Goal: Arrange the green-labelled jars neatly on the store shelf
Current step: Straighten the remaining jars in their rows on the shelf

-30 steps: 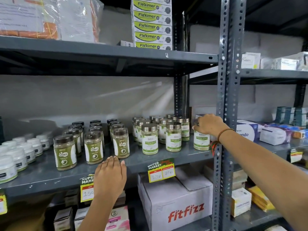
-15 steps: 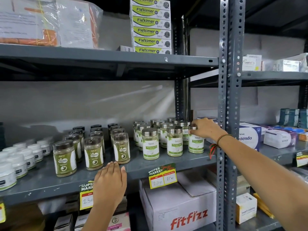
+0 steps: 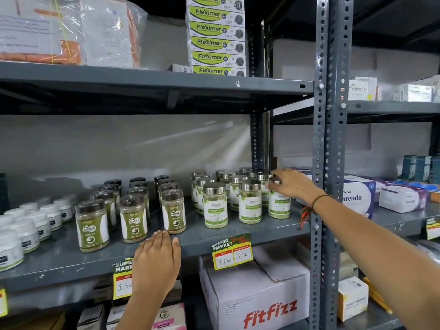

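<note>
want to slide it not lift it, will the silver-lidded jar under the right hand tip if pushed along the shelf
The jar is taller than wide, so a push up at the lid, where the right hand sits, could tip it; lower is safer. It looks filled with powder, probably fairly steady. The painted metal shelf looks smooth, so it should slide.

The shelf (image 3: 238, 236) is dark grey metal. On it, the silver-lidded jars (image 3: 250, 201) have white labels with a light green leaf pattern and pale green powder inside. Left of them on the shelf, the Gaska jars (image 3: 91, 228) have dark brown lids and olive green labels with white sides. Further left, the small tubs (image 3: 26, 232) are white with black labels. Under the shelf edge, the price tag (image 3: 232, 252) is yellow, green and red. Below it, the box (image 3: 257, 296) is white with red letters.
</note>
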The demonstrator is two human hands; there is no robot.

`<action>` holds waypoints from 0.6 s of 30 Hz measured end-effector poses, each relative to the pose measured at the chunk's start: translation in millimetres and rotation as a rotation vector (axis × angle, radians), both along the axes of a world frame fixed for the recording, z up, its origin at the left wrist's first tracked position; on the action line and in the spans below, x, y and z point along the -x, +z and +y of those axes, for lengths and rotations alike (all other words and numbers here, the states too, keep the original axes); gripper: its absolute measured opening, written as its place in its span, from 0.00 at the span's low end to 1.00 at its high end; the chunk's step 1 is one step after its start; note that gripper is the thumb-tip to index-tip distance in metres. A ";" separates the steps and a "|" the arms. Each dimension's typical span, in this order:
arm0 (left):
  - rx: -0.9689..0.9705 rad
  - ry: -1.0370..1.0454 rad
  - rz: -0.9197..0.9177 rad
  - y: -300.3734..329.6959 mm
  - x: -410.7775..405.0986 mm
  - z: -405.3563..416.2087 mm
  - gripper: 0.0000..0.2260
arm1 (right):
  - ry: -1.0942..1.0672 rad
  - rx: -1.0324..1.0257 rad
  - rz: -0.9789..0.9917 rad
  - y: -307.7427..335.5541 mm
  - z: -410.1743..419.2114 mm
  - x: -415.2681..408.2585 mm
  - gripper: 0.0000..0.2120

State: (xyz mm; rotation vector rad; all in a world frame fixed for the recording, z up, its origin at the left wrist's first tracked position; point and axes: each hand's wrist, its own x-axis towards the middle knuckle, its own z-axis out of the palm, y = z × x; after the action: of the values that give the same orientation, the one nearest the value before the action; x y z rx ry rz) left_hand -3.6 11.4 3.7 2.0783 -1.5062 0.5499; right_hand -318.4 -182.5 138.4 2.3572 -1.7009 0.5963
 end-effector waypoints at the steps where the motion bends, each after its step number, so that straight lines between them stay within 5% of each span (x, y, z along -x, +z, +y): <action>1: -0.001 0.001 0.000 0.1 0.2 0.2 0.29 | 0.020 0.062 -0.021 -1.1 2.2 -3.6 0.31; 7: -0.009 0.018 -0.003 0.6 1.7 0.7 0.28 | 0.270 0.205 0.006 -2.0 18.9 -41.0 0.37; 18: -0.007 0.023 0.001 -1.6 0.9 -2.0 0.27 | 0.278 0.143 0.036 -4.5 15.7 -56.2 0.33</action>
State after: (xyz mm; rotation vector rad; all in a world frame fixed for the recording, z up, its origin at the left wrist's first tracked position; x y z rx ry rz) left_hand -4.5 9.4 2.0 2.1037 -1.4874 0.5533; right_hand -262.3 -166.9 133.9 2.5004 -1.2790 0.6880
